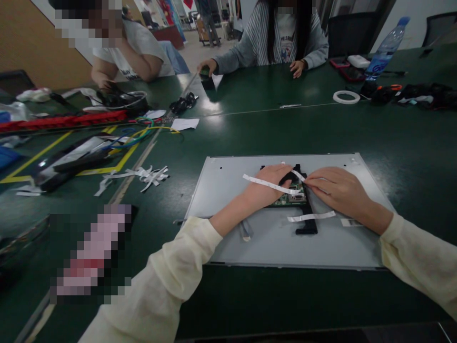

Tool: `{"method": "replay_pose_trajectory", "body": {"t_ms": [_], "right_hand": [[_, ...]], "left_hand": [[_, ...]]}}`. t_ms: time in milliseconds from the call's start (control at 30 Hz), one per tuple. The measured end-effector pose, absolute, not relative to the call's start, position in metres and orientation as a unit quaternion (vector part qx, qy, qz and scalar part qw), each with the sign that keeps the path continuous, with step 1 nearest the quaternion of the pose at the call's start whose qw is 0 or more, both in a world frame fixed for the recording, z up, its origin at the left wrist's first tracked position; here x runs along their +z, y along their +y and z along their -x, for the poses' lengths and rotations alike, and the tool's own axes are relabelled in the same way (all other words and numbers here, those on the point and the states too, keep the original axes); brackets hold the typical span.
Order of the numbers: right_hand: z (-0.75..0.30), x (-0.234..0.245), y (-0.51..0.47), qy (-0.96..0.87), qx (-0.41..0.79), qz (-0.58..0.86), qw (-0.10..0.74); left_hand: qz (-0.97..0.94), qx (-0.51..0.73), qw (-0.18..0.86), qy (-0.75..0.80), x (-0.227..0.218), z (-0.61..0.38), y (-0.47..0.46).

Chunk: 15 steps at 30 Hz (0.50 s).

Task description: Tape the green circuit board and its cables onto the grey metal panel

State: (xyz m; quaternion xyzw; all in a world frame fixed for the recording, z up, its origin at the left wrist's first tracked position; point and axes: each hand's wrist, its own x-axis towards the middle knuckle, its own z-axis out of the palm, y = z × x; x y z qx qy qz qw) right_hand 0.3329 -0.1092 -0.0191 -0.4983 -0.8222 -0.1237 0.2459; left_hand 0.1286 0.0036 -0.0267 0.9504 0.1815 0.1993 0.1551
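My left hand (266,183) rests over a circuit board (285,199) in a black bracket (309,214). Its fingers lie stretched toward the top of the bracket, the thumb apart from them; the fingertips are partly hidden. A white tape strip (264,182) runs across the back of this hand to the board. With closed fingertips, my right hand (337,190) pinches the end of another white tape strip (299,176) at the bracket's right side. Below, a further strip (310,216) crosses the bracket's lower arm. All this is on a grey flat panel (228,247).
Left of the panel lie scraps of white strips (153,176), a pixelated flat object (94,247) and a black device (74,159) with coloured wires. Across the green table (243,133) sit two people. A tape roll (346,97) and water bottle (387,50) stand at the far right.
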Motion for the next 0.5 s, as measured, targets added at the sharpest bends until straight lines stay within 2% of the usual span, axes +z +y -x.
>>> {"method": "replay_pose_trajectory", "body": {"t_ms": [300, 500], "right_hand": [[-0.3348, -0.0197, -0.1117, -0.815, -0.114, 0.501, 0.266], [-0.3340, -0.0172, -0.1056, -0.719, -0.071, 0.559, 0.405]], "left_hand": [[-0.953, 0.176, 0.157, 0.192, -0.0185, -0.1279, -0.0004], [-0.930, 0.193, 0.196, 0.243, -0.0177, -0.1284, -0.0046]]}}
